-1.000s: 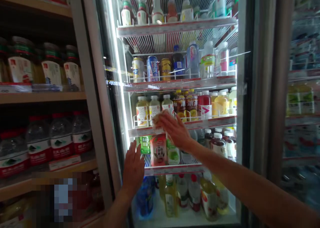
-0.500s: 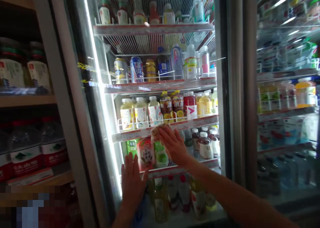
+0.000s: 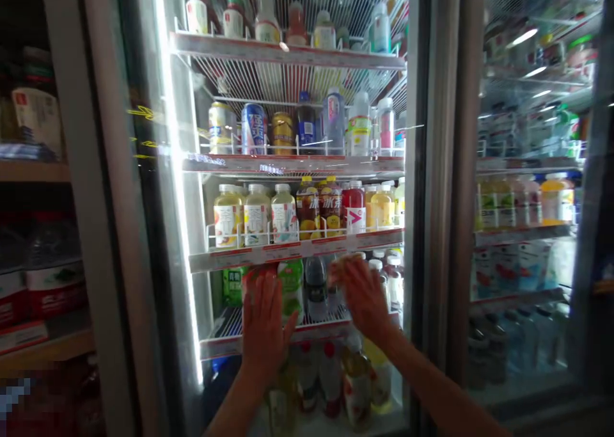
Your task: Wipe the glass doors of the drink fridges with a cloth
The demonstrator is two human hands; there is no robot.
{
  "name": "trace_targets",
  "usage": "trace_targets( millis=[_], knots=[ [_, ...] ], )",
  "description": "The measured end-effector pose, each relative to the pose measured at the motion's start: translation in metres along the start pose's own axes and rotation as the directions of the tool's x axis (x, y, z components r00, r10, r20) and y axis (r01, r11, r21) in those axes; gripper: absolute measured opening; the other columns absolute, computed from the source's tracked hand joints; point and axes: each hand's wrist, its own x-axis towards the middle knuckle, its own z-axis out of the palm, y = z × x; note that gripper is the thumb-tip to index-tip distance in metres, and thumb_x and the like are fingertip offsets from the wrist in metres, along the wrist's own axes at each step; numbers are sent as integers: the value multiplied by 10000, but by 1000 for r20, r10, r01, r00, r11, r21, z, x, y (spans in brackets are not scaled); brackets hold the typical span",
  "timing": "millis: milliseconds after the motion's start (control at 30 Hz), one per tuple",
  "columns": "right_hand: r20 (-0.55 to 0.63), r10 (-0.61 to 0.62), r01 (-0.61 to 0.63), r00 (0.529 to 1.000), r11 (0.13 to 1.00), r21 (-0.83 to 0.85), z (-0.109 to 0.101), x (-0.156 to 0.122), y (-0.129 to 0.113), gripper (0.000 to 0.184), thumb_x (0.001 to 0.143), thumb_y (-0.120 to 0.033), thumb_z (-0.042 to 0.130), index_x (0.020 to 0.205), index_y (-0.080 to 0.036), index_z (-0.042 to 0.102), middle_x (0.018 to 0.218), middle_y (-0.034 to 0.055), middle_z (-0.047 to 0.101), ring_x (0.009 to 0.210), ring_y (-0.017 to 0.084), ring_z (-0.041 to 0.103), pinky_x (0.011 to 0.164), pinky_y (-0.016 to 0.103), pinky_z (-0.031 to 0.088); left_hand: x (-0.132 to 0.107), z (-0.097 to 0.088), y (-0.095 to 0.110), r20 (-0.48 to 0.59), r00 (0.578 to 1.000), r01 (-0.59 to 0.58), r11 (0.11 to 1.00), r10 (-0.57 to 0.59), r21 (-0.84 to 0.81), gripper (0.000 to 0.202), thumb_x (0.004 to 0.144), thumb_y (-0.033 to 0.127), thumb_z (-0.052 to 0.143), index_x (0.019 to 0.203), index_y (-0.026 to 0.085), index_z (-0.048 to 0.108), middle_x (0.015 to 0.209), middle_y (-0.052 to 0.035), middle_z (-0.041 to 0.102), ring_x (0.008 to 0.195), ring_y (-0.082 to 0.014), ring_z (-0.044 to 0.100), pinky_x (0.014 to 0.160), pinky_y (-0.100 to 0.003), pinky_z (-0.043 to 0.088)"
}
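My left hand [image 3: 263, 325] lies flat with its fingers stretched out against the glass door [image 3: 201, 200] of a lit drinks fridge, in front of the lower shelf. My right hand [image 3: 363, 296] presses a small pale cloth [image 3: 337, 267] against the same glass, just under the shelf of yellow juice bottles [image 3: 244, 216]. It is blurred by motion. Behind the glass stand a dark bottle [image 3: 315, 286] and a green-labelled bottle [image 3: 291, 283] between my two hands.
The fridge holds several wire shelves of bottles and cans [image 3: 254, 128]. A dark door post [image 3: 425, 168] separates it from a second glass-door fridge [image 3: 527, 200] on the right. An open wooden shelf with large water bottles [image 3: 43, 277] stands at the left.
My right hand with the cloth has slid down and to the right across the glass. My left hand has stayed flat low on the glass. My view has swung right.
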Motion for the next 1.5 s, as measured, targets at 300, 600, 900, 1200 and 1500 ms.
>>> trace_targets(
  millis=[300, 600, 900, 1200, 1500],
  knots=[
    [-100, 272, -272, 957, 962, 18, 7, -21, -9, 581, 893, -142, 368, 1457, -195, 237, 1442, 123, 412, 1412, 262, 214, 1095, 556, 295, 0, 10, 11, 1, 994, 109, 993, -109, -38, 734, 886, 396, 448, 1471, 177, 62, 1522, -147, 194, 1417, -279, 129, 1131, -528, 133],
    [-265, 425, -461, 865, 883, -90, -5, -29, 27, 563, 905, -164, 350, 1455, -148, 233, 1467, 182, 346, 1405, 293, 225, 1057, 592, 328, 1, 9, 13, -7, 994, 112, 992, -113, -52, 714, 895, 397, 439, 1470, 175, 78, 1526, -135, 186, 1422, -261, 103, 1140, -508, 119],
    [-229, 370, -402, 900, 909, -113, -8, -38, 17, 597, 893, -135, 381, 1462, -178, 206, 1454, 168, 376, 1405, 269, 236, 1051, 566, 343, 0, 10, 14, -5, 993, 116, 993, -116, -36, 725, 891, 394, 458, 1469, 164, 84, 1517, -147, 210, 1425, -242, 97, 1147, -484, 108],
    [-45, 140, -141, 989, 990, -18, 2, -44, -19, 581, 880, -127, 405, 1442, -180, 270, 1419, 118, 448, 1404, 243, 239, 1118, 502, 270, -1, 8, 13, 2, 994, 110, 994, -110, -22, 719, 891, 383, 462, 1468, 179, 84, 1514, -131, 225, 1419, -240, 116, 1150, -467, 108],
    [29, 154, -155, 988, 988, 17, 1, -64, -27, 609, 883, -126, 412, 1459, -201, 227, 1465, 104, 380, 1410, 250, 218, 1112, 497, 282, -7, 5, 15, 30, 992, 123, 992, -122, -35, 746, 876, 346, 499, 1468, 213, 65, 1520, -106, 204, 1418, -245, 112, 1154, -479, 101]
  ],
)
